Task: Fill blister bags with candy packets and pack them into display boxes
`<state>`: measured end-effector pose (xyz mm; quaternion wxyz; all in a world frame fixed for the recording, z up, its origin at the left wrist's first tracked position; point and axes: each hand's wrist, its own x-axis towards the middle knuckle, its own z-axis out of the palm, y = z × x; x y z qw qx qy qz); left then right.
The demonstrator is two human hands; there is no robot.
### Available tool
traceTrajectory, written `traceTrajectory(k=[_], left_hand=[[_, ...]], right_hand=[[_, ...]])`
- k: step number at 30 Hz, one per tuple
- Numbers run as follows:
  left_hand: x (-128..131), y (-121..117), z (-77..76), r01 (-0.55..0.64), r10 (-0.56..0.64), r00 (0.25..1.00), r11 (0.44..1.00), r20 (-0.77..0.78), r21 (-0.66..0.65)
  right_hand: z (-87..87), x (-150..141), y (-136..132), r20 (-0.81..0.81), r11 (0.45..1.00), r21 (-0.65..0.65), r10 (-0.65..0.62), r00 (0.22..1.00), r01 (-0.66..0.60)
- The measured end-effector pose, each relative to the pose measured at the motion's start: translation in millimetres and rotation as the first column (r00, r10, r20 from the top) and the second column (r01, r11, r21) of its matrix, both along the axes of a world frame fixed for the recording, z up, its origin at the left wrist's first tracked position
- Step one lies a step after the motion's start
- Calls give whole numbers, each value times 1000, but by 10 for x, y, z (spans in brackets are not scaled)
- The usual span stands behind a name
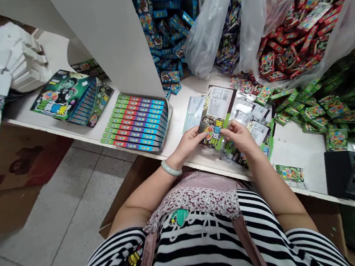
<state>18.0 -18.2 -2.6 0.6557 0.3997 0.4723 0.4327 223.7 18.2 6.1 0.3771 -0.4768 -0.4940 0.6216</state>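
My left hand (191,142) pinches the lower left edge of a flat black-and-green printed packet (216,123) with a white label panel. On its right edge, my right hand (240,137) has thumb and finger closed. Under and beside the right hand lie more flat printed packets (260,127) in a loose, overlapping pile. To the left of my hands stands an open tray of small boxes (135,122), stacked in rows of green, red, purple and blue.
A green display box (71,95) stands farther left, near white folded cartons (16,56). Behind are heaped blue boxes (167,25) and a plastic bag of red boxes (297,42). Green boxes (332,109) and a black tape dispenser (341,175) occupy the right. A grey panel (108,39) rises at back left.
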Motion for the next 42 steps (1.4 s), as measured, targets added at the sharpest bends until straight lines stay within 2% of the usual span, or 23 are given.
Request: traceTrajectory(k=[4, 6, 7, 9, 11, 14, 16, 18, 20, 22, 25, 29, 33, 38, 40, 42], left_hand=[[47, 32, 9, 149, -149, 982, 989, 113, 10], [64, 86, 30, 142, -139, 979, 990, 147, -8], [69, 126, 36, 98, -95, 984, 995, 147, -10], [72, 223, 38, -17, 15, 993, 1000, 120, 14], [66, 313, 34, -77, 72, 993, 995, 93, 60], [62, 359, 39, -34, 23, 995, 994, 101, 108], [79, 319, 53, 2, -19, 993, 990, 119, 140], [115, 251, 71, 42, -68, 989, 981, 134, 189], [154, 183, 93, 83, -121, 981, 968, 149, 236], [176, 131, 118, 119, -167, 974, 953, 153, 278], [151, 84, 146, 159, -200, 975, 933, 98, 324], [83, 59, 143, 171, -178, 984, 920, -10, 352], [57, 82, 142, 202, -208, 978, 917, -20, 344], [22, 59, 176, 315, -305, 949, 900, -80, 302], [26, 11, 182, 284, -247, 957, 901, -150, 327], [50, -29, 196, 214, -130, 965, 894, -229, 393]], right_hand=[[-24, 61, -97, -1, 997, -28, -66, 998, 66], [-59, 82, -126, -18, 993, -61, -98, 995, 97], [-76, 85, -142, -33, 992, -84, -95, 995, 92], [-100, 82, -185, -67, 991, -130, -23, 997, 14], [-114, 85, -243, -86, 984, -147, 87, 992, -99], [-118, 144, -332, -89, 972, -119, 191, 978, -201], [-93, 215, -366, -77, 989, -55, 132, 988, -137], [-35, 284, -373, -57, 998, 51, -38, 998, 41], [43, 327, -363, -36, 962, 169, -211, 977, 214], [110, 338, -359, -3, 928, 255, -281, 960, 273], [134, 314, -405, 36, 929, 294, -246, 969, 225], [83, 310, -504, 81, 944, 300, -169, 982, 138], [96, 382, -510, 156, 932, 355, -130, 979, 67], [151, 431, -494, 124, 951, 303, 24, 992, -60], [173, 421, -500, 132, 956, 283, 39, 990, -76], [208, 406, -499, 181, 956, 289, -8, 983, -45]])
